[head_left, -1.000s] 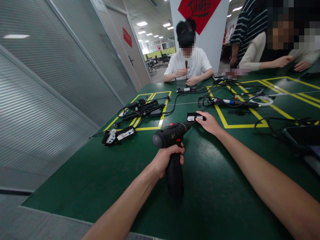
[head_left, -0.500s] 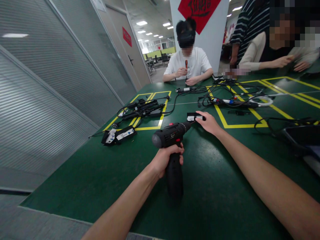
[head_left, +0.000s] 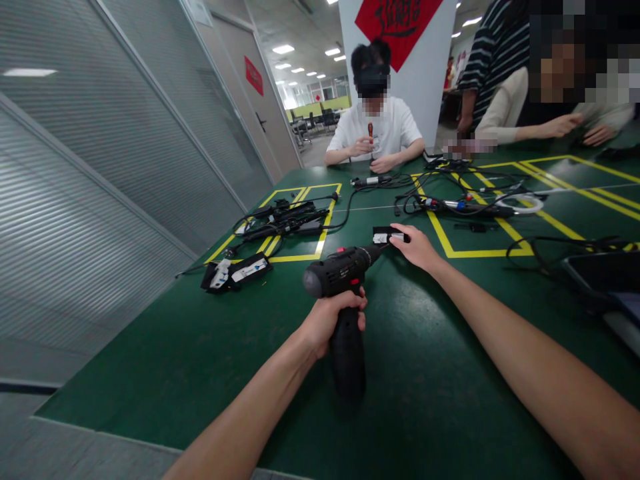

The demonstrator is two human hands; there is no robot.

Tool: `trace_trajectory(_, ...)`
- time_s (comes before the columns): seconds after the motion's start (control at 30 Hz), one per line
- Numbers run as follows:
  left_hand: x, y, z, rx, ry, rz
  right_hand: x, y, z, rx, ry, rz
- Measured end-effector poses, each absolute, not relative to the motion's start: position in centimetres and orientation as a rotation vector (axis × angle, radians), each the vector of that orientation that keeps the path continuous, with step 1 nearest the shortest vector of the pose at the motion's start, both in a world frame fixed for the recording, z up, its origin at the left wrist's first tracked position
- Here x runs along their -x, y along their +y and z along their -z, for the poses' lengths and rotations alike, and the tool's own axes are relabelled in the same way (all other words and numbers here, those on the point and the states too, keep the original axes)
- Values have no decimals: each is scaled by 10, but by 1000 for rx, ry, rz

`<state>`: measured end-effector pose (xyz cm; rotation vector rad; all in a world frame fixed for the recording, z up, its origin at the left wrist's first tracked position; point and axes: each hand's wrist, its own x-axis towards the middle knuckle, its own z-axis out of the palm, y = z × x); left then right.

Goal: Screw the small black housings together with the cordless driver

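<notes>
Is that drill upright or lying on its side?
Upright. The drill has its body above its handle, which the left hand grips. Whether its base rests on the table, I cannot tell.

Ceiling lights point(head_left: 283, 49), dim foreground, edges perhaps blurred

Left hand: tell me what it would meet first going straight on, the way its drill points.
Most likely the small black-and-white piece held by the right hand; the drill in the left hand aims at it, though whether they touch is too small to tell.
</notes>
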<state>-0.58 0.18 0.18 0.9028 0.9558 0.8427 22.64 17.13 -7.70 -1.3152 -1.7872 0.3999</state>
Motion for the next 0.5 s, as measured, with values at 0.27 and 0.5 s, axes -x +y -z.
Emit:
trace_trajectory(0.27,4,1,-4,-909,964,-856,-226,170,76,1319,-1789,-405)
trace_trajectory(0.5,5,1,-3,-898,974,-849,-226,171,76,1329,-1789,-401)
